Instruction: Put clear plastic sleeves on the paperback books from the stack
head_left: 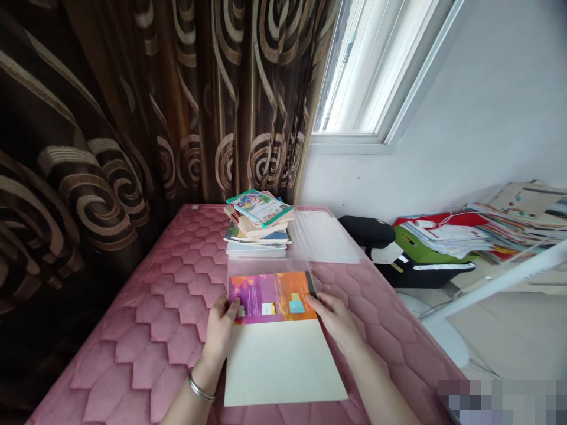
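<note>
An opened book [283,360] lies in front of me on the pink quilted mattress. Its near part is a plain cream page, and its far part is a purple and orange printed panel [261,289]. My left hand [221,324] pinches the panel's left edge, thumb on top. At the right edge, my right hand [334,316] holds the panel the same way. A clear plastic sheet [266,265] shows beyond the panel's far edge; how far it runs under the book is hidden.
A stack of books [259,221] stands farther back on the mattress [168,313]. Beside it lie translucent plastic sheets [328,236]. To the right are a black chair armrest [367,230], piled papers [447,233] and a white lamp [496,286]. Patterned curtains [199,100] hang behind.
</note>
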Tool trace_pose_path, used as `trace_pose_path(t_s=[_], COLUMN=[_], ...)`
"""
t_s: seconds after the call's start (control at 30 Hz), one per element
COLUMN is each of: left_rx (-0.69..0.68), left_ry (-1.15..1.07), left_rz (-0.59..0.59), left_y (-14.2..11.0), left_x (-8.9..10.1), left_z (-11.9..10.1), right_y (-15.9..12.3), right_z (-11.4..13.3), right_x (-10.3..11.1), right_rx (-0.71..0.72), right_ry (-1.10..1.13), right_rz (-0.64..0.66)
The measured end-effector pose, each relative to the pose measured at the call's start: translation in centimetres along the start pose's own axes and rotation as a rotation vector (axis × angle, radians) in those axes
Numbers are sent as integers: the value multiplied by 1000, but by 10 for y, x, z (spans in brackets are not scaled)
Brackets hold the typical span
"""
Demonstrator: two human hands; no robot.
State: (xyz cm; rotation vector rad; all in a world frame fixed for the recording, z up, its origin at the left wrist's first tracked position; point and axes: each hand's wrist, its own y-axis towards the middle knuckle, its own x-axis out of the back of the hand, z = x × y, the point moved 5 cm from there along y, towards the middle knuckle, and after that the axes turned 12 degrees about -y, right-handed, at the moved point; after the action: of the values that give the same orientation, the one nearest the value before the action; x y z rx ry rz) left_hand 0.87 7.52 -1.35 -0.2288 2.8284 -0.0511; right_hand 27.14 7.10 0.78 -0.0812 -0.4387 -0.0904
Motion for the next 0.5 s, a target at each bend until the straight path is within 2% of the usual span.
trace_pose_path(t_s=[0.13,0.5], left_rx=[-39,-75], left_ry=[40,163], left_rz=[-9,-37], left_y=[0,-4], left_x=[1,-2], left_z=[0,-10], right_y=[1,1], right_z=[1,-1], right_x=[5,2], right_rx=[47,2], right_ry=[24,-159], right_rz=[84,-30])
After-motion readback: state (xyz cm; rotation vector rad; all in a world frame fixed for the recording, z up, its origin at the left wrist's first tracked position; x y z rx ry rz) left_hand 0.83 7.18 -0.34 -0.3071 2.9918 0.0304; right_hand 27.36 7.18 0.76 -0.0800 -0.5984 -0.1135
